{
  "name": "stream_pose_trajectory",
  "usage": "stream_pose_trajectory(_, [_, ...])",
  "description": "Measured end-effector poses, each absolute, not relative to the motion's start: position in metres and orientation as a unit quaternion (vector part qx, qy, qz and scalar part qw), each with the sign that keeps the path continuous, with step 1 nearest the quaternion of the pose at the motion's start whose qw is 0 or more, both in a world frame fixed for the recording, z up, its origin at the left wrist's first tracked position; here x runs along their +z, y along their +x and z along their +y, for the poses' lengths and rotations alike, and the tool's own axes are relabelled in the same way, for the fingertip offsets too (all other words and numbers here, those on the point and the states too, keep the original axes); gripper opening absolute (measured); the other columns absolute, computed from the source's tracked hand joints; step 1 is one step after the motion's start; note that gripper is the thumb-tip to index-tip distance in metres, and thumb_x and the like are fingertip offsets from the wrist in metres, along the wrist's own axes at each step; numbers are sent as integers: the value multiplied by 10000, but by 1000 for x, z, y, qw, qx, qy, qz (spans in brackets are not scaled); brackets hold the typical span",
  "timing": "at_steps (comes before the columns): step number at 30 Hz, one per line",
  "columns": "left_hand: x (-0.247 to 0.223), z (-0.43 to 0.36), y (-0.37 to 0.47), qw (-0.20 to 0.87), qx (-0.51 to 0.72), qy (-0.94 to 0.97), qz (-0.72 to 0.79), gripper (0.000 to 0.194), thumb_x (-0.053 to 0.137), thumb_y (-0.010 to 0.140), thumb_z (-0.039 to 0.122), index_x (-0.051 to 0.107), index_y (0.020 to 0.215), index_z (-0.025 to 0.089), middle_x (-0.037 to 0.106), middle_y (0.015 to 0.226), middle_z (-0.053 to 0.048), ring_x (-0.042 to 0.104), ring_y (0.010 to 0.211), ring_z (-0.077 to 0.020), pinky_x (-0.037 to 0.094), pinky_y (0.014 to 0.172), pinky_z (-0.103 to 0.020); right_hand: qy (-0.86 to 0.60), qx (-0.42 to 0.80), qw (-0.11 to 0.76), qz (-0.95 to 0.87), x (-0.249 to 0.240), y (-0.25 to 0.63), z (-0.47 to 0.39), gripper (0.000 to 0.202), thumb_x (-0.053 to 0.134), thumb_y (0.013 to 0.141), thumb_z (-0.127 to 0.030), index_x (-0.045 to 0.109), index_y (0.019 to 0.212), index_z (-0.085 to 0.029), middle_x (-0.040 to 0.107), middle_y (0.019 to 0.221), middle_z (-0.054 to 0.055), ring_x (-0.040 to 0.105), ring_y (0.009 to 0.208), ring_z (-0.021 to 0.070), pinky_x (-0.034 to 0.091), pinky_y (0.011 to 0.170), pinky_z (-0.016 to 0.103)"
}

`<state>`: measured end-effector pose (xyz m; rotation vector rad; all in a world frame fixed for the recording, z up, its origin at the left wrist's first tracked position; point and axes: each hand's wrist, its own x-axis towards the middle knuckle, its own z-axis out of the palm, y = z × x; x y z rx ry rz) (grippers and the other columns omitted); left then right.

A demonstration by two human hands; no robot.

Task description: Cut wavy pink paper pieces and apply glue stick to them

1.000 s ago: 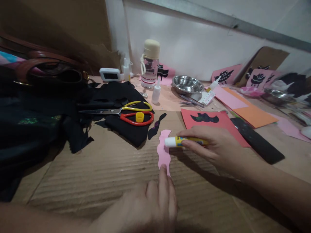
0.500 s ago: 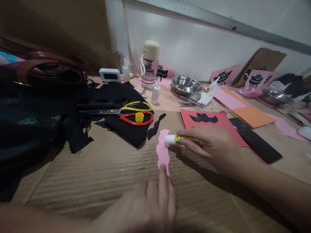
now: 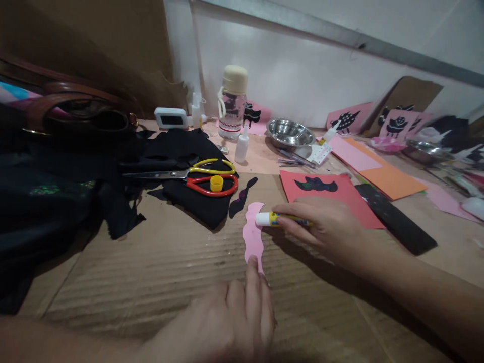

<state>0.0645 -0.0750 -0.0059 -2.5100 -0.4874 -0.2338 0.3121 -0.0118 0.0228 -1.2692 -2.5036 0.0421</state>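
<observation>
A wavy-edged pink paper strip (image 3: 253,235) lies on the corrugated cardboard (image 3: 151,282). The index finger of my left hand (image 3: 230,312) presses its lower end, and the other fingers rest close together, bent beside it. My right hand (image 3: 325,227) holds a yellow glue stick (image 3: 275,219) sideways, its white tip touching the strip's upper right edge. A black wavy cutout (image 3: 242,198) is just beyond the strip. To the right, a similar dark shape (image 3: 316,184) sits on red paper (image 3: 351,201), partly behind my right hand.
Scissors (image 3: 212,177) with yellow and red handles and a yellow cap (image 3: 217,183) lie on black cloth (image 3: 196,206). Behind stand a small glue bottle (image 3: 242,146), a drink bottle (image 3: 231,106) and a metal bowl (image 3: 290,133). A black strip (image 3: 404,222) lies right.
My right hand and the glue stick have shifted slightly left along the strip's upper part. My left hand stays on the lower end.
</observation>
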Motion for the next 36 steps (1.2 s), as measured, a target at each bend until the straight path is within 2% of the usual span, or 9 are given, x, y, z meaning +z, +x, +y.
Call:
stream_pose_trajectory(5, [-6,-77,62,280,-82,-940,-176,273,589,908,81,729,1142,67,815,861,-111,631,511,-124,443,417,-208,-488,100,204,-843,33,306,-17,267,556,1026,-302,818,1039,-253,839,859,17,733,680,170,478,588,244])
stream_pose_trajectory(9, [-8,-77,62,282,-73,-939,-182,293,585,931,108,717,1187,58,820,989,-158,621,527,-122,435,427,-228,-491,163,158,-841,29,305,-18,247,576,1016,-311,810,988,-237,837,861,7,743,701,170,493,609,243])
stream_pose_trajectory(18, [-4,-75,63,278,-82,-941,-176,283,537,927,67,712,1149,66,826,882,-109,644,511,-137,445,419,-237,-477,40,174,-861,23,312,-4,308,531,1054,-335,808,1048,-200,828,885,85,724,730,222,460,624,298])
stream_pose_trajectory(21, [-3,-75,62,279,-79,-941,-174,271,558,921,73,714,1142,55,823,868,-118,647,514,-136,456,427,-227,-488,78,190,-848,27,309,-7,303,532,1039,-322,814,1013,-213,832,871,65,724,700,197,472,610,273])
stream_pose_trajectory(25, [-4,-75,63,269,-74,-945,-170,288,563,909,82,720,1150,57,826,887,-121,653,523,-135,468,427,-211,-502,125,159,-841,27,308,-10,262,577,1011,-313,824,1000,-228,830,819,37,715,645,176,462,570,252])
stream_pose_trajectory(31, [-3,-74,63,271,-87,-943,-173,311,537,889,40,753,1110,78,833,883,-117,649,491,-138,471,398,-208,-476,50,179,-860,26,312,-7,289,549,1012,-296,818,1002,-190,837,858,80,737,702,216,474,604,280])
stream_pose_trajectory(36, [-4,-72,64,255,-96,-946,-176,340,544,869,51,758,1133,80,834,996,-147,649,491,-140,470,377,-213,-477,150,219,-838,30,308,-19,227,579,1020,-283,804,1025,-253,830,861,-3,732,701,149,492,617,213])
